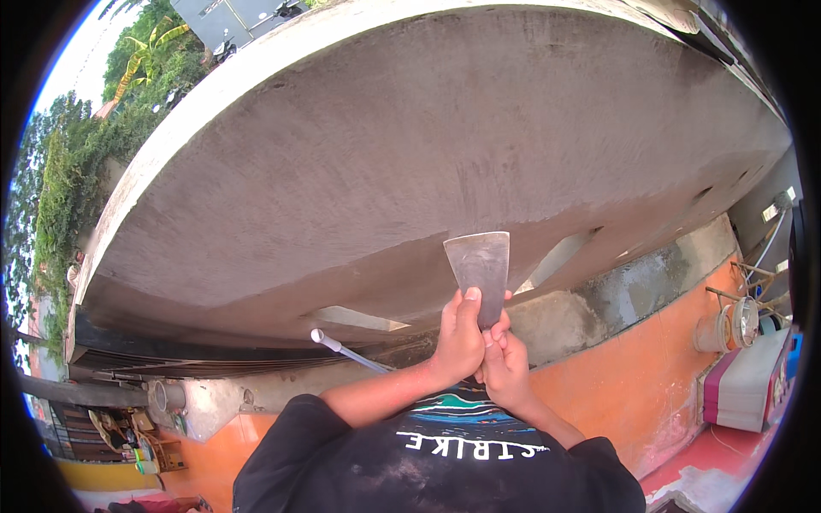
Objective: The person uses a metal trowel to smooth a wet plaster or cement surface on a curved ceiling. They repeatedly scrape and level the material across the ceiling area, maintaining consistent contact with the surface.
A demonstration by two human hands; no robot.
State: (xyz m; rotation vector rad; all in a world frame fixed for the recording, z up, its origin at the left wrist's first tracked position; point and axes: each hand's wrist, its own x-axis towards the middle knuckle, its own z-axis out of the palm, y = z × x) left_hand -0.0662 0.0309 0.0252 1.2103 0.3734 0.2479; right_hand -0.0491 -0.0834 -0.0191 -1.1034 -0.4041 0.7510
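A broad flat scraper (pixel 481 261) with a flared, dull grey blade points up in front of my chest. My left hand (pixel 462 342) is closed around the narrow lower part of the blade, its thumb laid on the face. Just below and to the right, my right hand (pixel 505 363) is closed around the handle end, which the fingers mostly hide. Beyond the blade rises a grey plastered wall (pixel 342 162). Its lower band looks darker, and the scraper's edge appears in front of that band; I cannot tell whether they touch.
Slot-like openings (pixel 355 318) pierce the wall's lower part. A pale pipe (pixel 338 344) sticks up left of my arm. At right are buckets (pixel 711 333) and a striped box (pixel 746 380) on the orange floor (pixel 616 389). Another bucket (pixel 168 396) stands far left.
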